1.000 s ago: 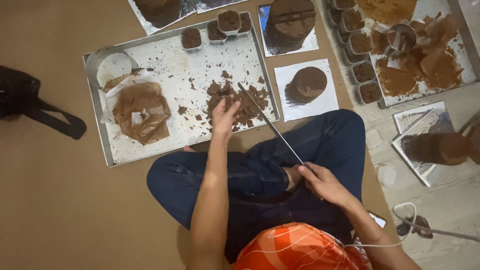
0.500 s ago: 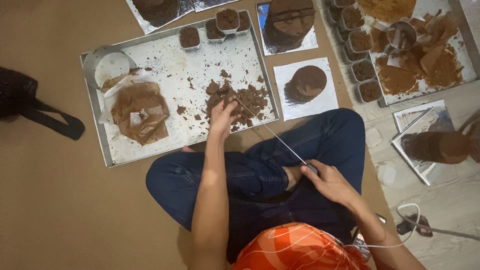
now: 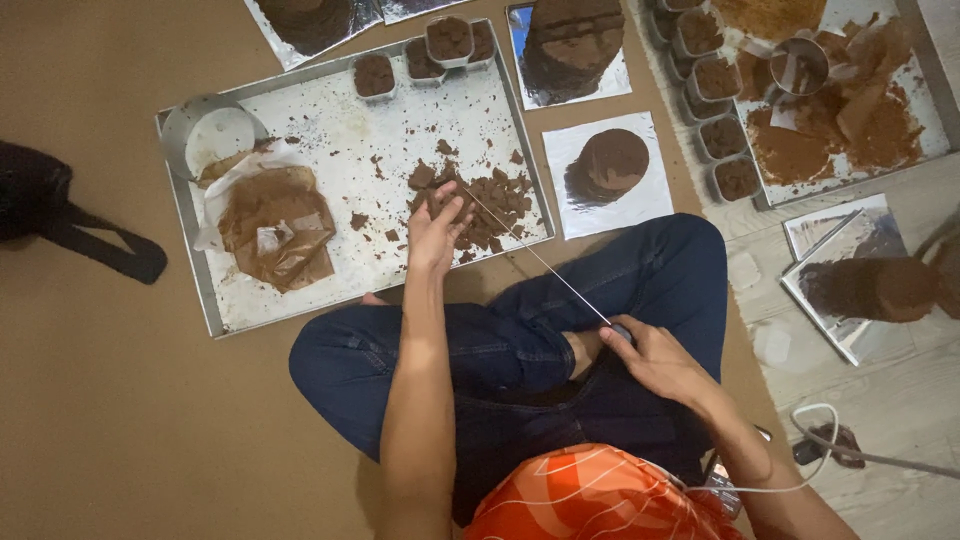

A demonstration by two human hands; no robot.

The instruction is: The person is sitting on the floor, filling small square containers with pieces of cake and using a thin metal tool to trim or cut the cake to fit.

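Observation:
I sit cross-legged on the floor before a metal baking tray (image 3: 190,290) lined with white paper. My left hand (image 3: 437,225) reaches onto the tray, fingers curled on a brown cake scrap at the edge of a pile of cake pieces (image 3: 490,200). My right hand (image 3: 655,360) rests by my knee, gripping the handle of a long thin knife (image 3: 540,258). Its blade slants up-left, the tip lying in the scrap pile beside my left hand.
Crumpled brown-stained paper (image 3: 270,225) and a metal ring mould (image 3: 205,130) lie on the tray's left. Small cups of crumbs (image 3: 375,75) line its far edge. Round cakes on foil (image 3: 610,165) sit beyond my knee. A second crumb-covered tray (image 3: 850,110) is at the right. A black bag (image 3: 40,200) lies far left.
My left hand has closed more onto the scraps, and the knife tip has shifted slightly within the pile. My right hand has barely moved.

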